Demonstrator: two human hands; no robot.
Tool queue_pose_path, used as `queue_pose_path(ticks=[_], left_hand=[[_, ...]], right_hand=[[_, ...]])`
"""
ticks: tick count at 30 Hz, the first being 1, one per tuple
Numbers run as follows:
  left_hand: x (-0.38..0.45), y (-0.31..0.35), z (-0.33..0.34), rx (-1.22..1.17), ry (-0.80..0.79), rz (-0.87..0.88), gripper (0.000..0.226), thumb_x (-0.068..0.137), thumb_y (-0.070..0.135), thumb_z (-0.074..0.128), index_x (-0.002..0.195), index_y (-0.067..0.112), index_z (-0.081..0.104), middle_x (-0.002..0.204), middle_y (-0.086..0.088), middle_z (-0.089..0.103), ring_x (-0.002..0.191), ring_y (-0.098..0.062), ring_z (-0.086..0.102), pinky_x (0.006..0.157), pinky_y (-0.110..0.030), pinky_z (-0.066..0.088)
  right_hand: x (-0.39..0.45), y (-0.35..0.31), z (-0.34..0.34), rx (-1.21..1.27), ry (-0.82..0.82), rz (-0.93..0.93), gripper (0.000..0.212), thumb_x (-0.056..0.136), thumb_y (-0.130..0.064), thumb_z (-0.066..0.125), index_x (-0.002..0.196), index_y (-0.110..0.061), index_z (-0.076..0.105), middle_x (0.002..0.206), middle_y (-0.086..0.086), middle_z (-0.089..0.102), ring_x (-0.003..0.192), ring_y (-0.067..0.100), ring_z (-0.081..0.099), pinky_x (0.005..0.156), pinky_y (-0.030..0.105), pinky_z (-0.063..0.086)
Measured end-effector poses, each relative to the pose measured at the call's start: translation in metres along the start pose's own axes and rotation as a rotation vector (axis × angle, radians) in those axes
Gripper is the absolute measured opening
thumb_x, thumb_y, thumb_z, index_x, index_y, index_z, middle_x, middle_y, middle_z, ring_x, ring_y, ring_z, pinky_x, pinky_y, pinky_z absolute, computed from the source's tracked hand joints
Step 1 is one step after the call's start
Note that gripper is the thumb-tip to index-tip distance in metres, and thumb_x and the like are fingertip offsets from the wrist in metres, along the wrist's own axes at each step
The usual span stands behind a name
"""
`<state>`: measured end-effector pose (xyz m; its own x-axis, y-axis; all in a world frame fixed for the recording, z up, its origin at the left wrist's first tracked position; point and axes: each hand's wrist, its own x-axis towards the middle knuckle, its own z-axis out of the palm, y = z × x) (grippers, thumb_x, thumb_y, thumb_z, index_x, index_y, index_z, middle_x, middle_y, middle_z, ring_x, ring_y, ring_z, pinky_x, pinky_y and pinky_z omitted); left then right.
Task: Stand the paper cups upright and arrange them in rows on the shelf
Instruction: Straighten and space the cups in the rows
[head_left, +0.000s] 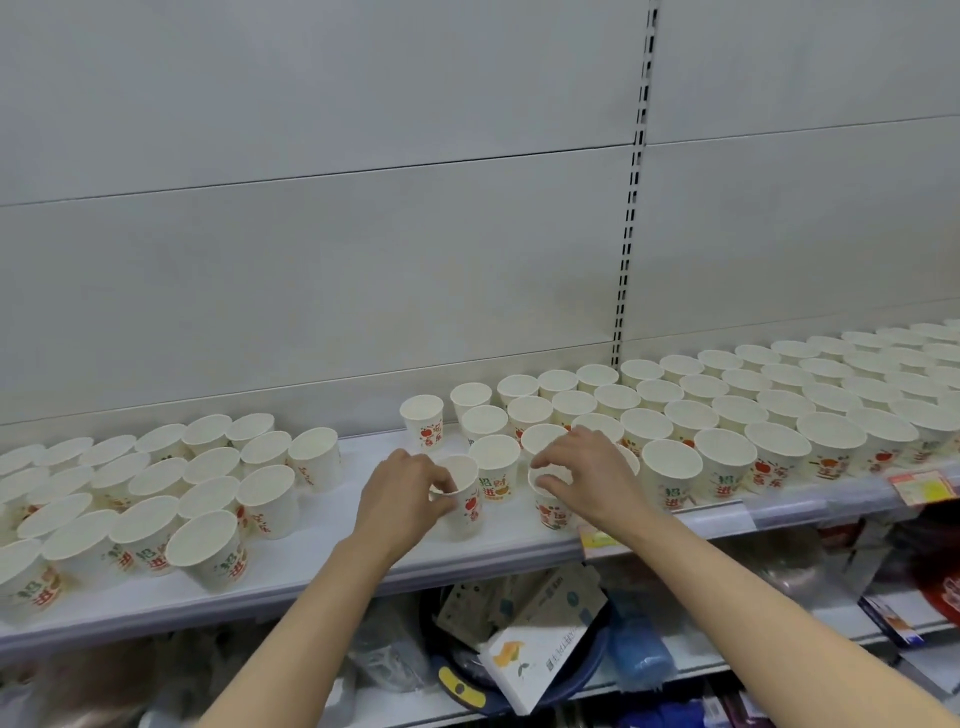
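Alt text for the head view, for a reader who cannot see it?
Two bare hands each hold an upright paper cup at the shelf's front: left hand on the left cup, right hand on the right cup. Rows of upright cups stand on both sides.

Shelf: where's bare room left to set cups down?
Free: the shelf strip between the left cup block and the right cup block, behind the left hand up to the lone back cup. Also the front strip beside the left hand's cup. Crowded: both blocks, and around the right hand and its cup.
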<state>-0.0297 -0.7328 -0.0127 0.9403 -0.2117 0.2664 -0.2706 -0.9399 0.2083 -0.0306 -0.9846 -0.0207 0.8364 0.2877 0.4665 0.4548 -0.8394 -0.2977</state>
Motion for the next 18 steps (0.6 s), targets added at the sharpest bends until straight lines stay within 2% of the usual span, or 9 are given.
queue_pose_path(ticks=[5,10,14,18], left_hand=[[-0.002,0.026,0.000,-0.016,-0.065,0.172,0.017,0.086,0.044,0.067,0.097,0.035,0.075,0.093,0.010,0.066,0.090,-0.013,0.046,0.072,-0.029,0.040],[0.004,0.036,-0.001,-0.040,-0.036,0.244,0.021,0.083,0.048,0.069,0.098,0.034,0.073,0.093,0.011,0.066,0.091,-0.012,0.046,0.072,-0.028,0.040],[0.004,0.016,-0.003,-0.166,-0.007,0.212,0.029,0.072,0.047,0.079,0.098,0.039,0.070,0.103,0.020,0.061,0.092,-0.004,0.047,0.078,-0.026,0.043],[0.001,0.015,0.009,-0.210,-0.085,0.128,0.020,0.077,0.043,0.077,0.094,0.039,0.069,0.103,0.020,0.059,0.086,0.001,0.055,0.078,-0.028,0.050]], right_hand=[[0.016,-0.012,0.005,0.103,-0.095,-0.117,0.028,0.073,-0.035,0.075,0.100,-0.027,0.070,0.100,-0.011,0.067,0.096,0.016,0.052,0.082,0.032,0.043],[0.010,-0.017,0.013,0.061,-0.175,-0.143,0.011,0.077,-0.032,0.072,0.086,-0.026,0.072,0.089,-0.012,0.068,0.089,0.017,0.050,0.074,0.038,0.045],[0.011,-0.017,0.008,0.020,-0.189,-0.115,0.007,0.079,-0.030,0.072,0.085,-0.026,0.073,0.087,-0.010,0.068,0.090,0.016,0.050,0.072,0.035,0.043],[0.014,-0.021,0.009,0.023,-0.189,-0.131,0.008,0.079,-0.032,0.072,0.086,-0.029,0.073,0.083,-0.013,0.068,0.086,0.013,0.048,0.072,0.037,0.045]])
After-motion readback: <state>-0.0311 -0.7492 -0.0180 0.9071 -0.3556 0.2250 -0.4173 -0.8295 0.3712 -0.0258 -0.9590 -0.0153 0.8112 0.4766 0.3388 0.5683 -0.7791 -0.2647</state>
